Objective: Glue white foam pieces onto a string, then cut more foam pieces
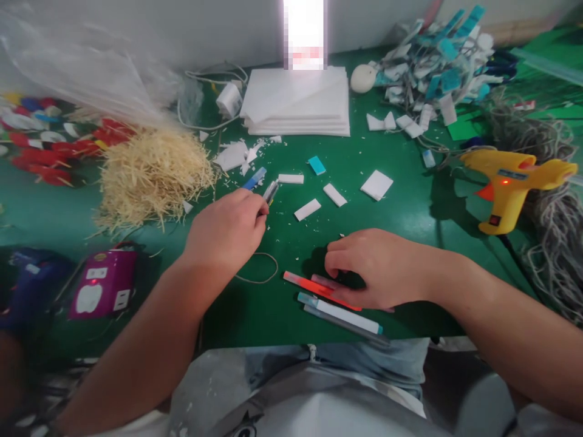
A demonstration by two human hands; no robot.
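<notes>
My left hand (228, 227) is closed, its fingers curled down at the table. A slim silver-grey tool (271, 192) pokes out by its fingertips, and a blue stick-like piece (255, 178) lies just behind; what the fingers grip is hidden. My right hand (373, 267) is bent over the pens with thumb and fingers apart. Its thumb lies at the orange-red marker (305, 283). Nearer to me lies a white marker with teal ends (341, 312), a grey pen-like stick (334, 321) along it. Small white strips (308, 209) and a blue piece (317, 165) lie beyond the hands.
White foam sheets (296, 100) are stacked at the back. Straw-like shreds (152, 176) and a purple power box (104, 284) are on the left. On the right stand a yellow glue gun (505, 188), grey yarn (558, 224) and a heap of grey-blue pieces (428, 73). A white square (377, 184) lies mid-right.
</notes>
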